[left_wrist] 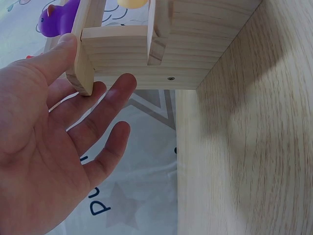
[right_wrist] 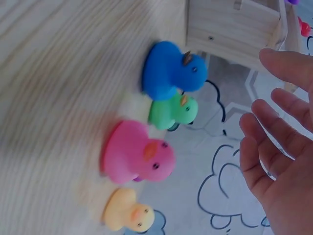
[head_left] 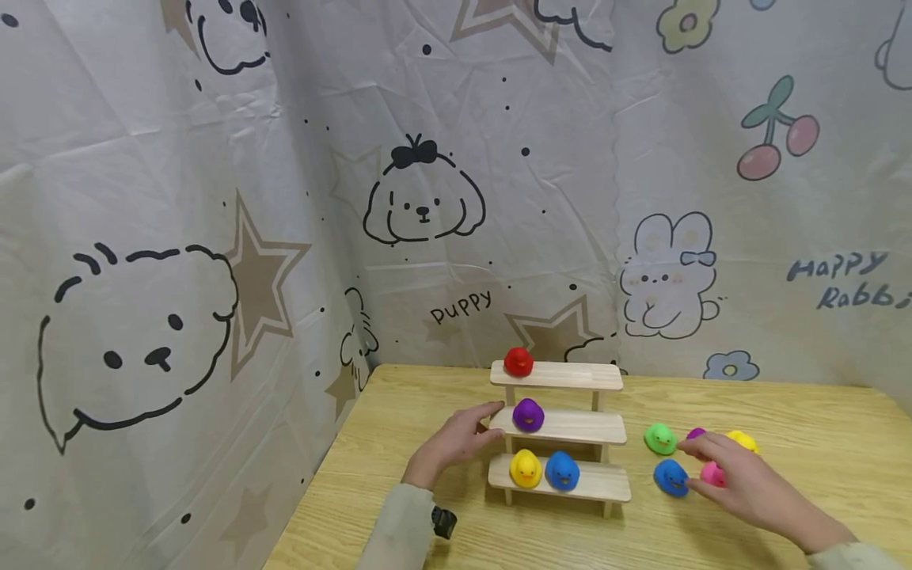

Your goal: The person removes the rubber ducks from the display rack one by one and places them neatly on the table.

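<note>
A three-tier wooden stand (head_left: 580, 427) carries a red rubber duck (head_left: 518, 362) on top and a purple duck (head_left: 528, 415) in the middle. On its lowest step sit a yellow duck (head_left: 525, 469) and a blue duck (head_left: 563, 471). My left hand (head_left: 453, 440) pinches the left end of the middle step, thumb on one side and fingers on the other. To the stand's right, my right hand (head_left: 748, 484) hovers with nothing in it, fingers relaxed and apart. Near it are a second blue duck (right_wrist: 164, 71), a green duck (right_wrist: 168, 111) and a pink duck (right_wrist: 129, 152).
Beyond the right hand, another yellow duck (head_left: 744, 440) and another purple duck (head_left: 696, 434) stand partly hidden on the wooden table (head_left: 356, 491). A printed cloth (head_left: 556, 222) hangs along the back and left edges of the table.
</note>
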A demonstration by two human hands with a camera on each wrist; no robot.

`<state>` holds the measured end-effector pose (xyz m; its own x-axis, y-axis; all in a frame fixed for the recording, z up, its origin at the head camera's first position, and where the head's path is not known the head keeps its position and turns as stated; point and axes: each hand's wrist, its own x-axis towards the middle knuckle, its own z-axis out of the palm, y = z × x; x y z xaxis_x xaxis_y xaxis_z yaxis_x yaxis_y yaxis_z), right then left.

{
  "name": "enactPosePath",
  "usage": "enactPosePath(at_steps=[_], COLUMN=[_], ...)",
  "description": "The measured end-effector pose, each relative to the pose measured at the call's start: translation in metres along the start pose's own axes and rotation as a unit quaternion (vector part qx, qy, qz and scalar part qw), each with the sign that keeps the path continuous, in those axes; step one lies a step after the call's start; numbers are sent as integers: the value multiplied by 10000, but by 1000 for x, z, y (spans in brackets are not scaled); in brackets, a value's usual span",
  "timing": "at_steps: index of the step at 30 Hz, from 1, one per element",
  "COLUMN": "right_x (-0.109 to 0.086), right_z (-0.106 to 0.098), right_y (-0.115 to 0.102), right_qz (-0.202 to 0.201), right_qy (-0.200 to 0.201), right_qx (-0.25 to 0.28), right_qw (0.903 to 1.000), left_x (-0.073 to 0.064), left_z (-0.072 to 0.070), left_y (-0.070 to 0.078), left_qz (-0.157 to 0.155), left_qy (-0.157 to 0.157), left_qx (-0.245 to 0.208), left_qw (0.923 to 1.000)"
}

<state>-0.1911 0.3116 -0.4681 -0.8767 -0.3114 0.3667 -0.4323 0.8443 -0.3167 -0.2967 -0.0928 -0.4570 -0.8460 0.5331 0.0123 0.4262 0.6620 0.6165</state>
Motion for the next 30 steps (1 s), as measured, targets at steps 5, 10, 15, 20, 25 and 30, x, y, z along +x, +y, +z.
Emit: enactPosePath(at_steps=[5, 10, 15, 20, 25, 30], right_x=[5, 10, 16, 23, 31, 38], right_z=[2, 7, 14, 20, 26, 30], right_y=[-12, -22, -30, -39, -49, -60], right_qz=[-249, -528, -706, -797, -1179, -1435], right_qy=[137, 231, 262, 255, 439, 522], right_qx=[31, 196, 292, 458, 548, 589], right_qw=[9996, 9981, 9967, 9954, 9905, 9865], left_x=[0, 0, 0, 0, 0, 0], left_z=[1, 1, 1, 1, 0, -1], left_y=[-1, -1, -1, -1, 0, 1], left_qz=[10, -13, -38, -70, -61, -36], left_qy=[5, 8, 11, 12, 6, -7], left_qx=[23, 3, -29, -41, -90, -106], left_qw=[10000, 10000, 10000, 10000, 9999, 9999])
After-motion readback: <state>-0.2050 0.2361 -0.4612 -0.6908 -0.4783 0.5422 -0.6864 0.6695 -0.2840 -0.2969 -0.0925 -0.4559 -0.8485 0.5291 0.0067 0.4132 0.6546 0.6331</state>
